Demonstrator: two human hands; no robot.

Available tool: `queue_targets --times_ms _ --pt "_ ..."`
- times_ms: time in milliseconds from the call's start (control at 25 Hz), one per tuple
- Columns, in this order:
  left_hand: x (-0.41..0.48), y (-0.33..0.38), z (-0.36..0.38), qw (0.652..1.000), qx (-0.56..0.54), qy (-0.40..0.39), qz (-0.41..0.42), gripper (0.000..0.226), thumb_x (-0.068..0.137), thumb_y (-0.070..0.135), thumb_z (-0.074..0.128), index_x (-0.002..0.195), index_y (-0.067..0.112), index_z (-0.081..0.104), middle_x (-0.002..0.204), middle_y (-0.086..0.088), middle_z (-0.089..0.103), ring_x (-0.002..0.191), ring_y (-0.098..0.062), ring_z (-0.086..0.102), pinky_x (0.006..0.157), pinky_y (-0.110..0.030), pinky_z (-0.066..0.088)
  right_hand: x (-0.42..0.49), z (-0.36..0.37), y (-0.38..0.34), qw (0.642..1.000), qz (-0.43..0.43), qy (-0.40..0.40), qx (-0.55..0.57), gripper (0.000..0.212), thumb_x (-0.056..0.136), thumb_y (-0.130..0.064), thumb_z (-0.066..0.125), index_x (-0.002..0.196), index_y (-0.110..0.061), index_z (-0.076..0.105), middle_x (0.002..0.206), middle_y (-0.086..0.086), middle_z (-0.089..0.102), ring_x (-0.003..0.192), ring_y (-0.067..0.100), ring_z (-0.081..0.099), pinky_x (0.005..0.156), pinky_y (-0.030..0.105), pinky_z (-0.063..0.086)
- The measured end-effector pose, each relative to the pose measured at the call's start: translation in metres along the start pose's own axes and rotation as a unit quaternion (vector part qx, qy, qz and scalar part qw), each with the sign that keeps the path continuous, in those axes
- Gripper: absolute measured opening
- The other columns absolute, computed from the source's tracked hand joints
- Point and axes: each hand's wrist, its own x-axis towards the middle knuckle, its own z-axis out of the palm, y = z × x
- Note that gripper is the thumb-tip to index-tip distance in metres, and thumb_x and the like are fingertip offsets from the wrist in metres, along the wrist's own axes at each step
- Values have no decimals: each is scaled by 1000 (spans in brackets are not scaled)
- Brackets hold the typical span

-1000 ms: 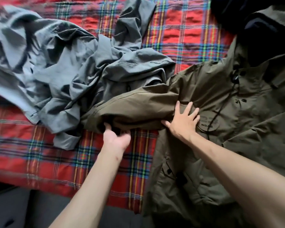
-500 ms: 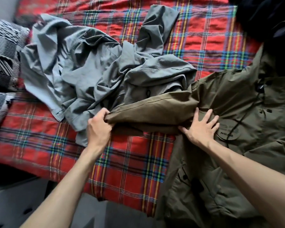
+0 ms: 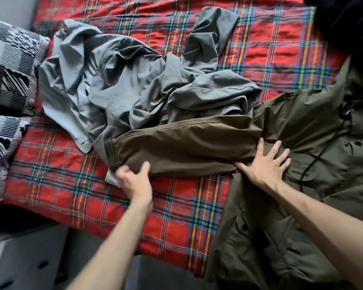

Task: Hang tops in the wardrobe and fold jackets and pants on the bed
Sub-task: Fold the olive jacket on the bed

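Pinching the lower edge of the sleeve [image 3: 187, 147] close to its cuff, the left hand [image 3: 134, 182] had its thumb on top of the cloth and its fingers curled under, though blur smeared the fingertips. From that pinch the sleeve ran straight out to the right, lying flat across the plaid bedspread [image 3: 176, 208], as far as the right hand [image 3: 264, 164]. That hand lay flat with its fingers spread wide, pressing on the olive jacket [image 3: 314, 126] where the sleeve met the body and holding nothing. Just right of its fingertips sat a round patch [image 3: 302, 171] on the jacket's chest, crossed by a thin dark cord. The rest of the jacket spread away to the right and down past the right forearm, front side up, over the near edge of the bed. Above the pinched cuff, and partly under the sleeve's upper edge, a crumpled grey garment [image 3: 134, 91] lay in a heap. Far to the left of the left hand rested black-and-white patterned pillows [image 3: 11, 80]. A dark garment [image 3: 344, 21] lay beyond the jacket's collar, well above the right hand.
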Motion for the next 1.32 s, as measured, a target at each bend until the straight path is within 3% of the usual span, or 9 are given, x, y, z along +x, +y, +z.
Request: queue_targets --times_ms 80,200,320,520,800,920,1000,1160,1320 --pt "-17 -26 19 923 -250 -77 -281 72 83 42 74 135 2 47 133 -16 53 124 -33 53 108 -41 41 4 3 -1 1000 2 -4 -1 117 72 -79 57 156 -25 -3 159 25 -15 144 52 -10 115 62 2" --pt "1 -24 31 835 -426 -102 -333 49 93 33 65 136 12 53 134 -7 58 107 -20 60 94 -30 49 10 4 -3 999 10 -43 4 121 71 -80 58 155 -26 -9 158 24 -22 143 51 -17 114 62 -4" --pt "2 -1 20 852 -445 -50 -272 30 89 18 68 119 20 65 126 -6 66 96 -19 68 65 -27 56 11 1 -4 997 23 -79 14 125 69 -81 60 154 -29 -14 157 21 -27 143 49 -21 114 61 -7" --pt "-50 82 -11 924 -370 79 -64 28 75 19 80 94 17 59 106 1 69 96 -15 69 87 -34 58 3 -41 14 973 -27 -134 184 93 83 -56 67 156 -31 16 164 16 -5 150 38 -4 120 48 3" --pt "-264 152 30 840 -316 -380 225 22 83 1 72 99 16 70 95 8 74 91 -6 66 82 -24 52 -90 -172 170 648 -28 -225 727 59 90 -56 46 137 -22 55 137 8 59 125 26 57 107 48 42" --pt "-335 85 83 664 70 -607 432 17 86 25 69 100 15 70 96 5 74 93 -6 66 81 -29 53 -130 -194 270 487 -16 -255 835 64 99 -57 29 140 -15 53 144 16 50 132 30 49 108 53 39" --pt "-354 23 117 543 263 -597 529 33 82 36 64 110 17 67 109 -2 69 106 -20 62 92 -36 49 -149 -164 331 602 85 -200 768 56 97 -56 34 126 -18 63 131 14 62 117 29 62 95 43 53" --pt "-353 -34 142 801 210 -460 321 28 87 22 69 113 15 61 108 -1 64 106 -18 60 86 -20 40 -163 -64 395 861 196 -84 461 55 73 -47 78 115 -13 65 108 10 70 96 22 64 84 31 43" --pt "-328 -38 154 925 193 -284 165 43 83 19 74 116 11 49 115 -13 57 110 -31 56 91 -32 40 -166 -39 383 921 171 -2 351 56 81 -45 74 130 -25 54 119 7 61 115 28 58 90 34 42"
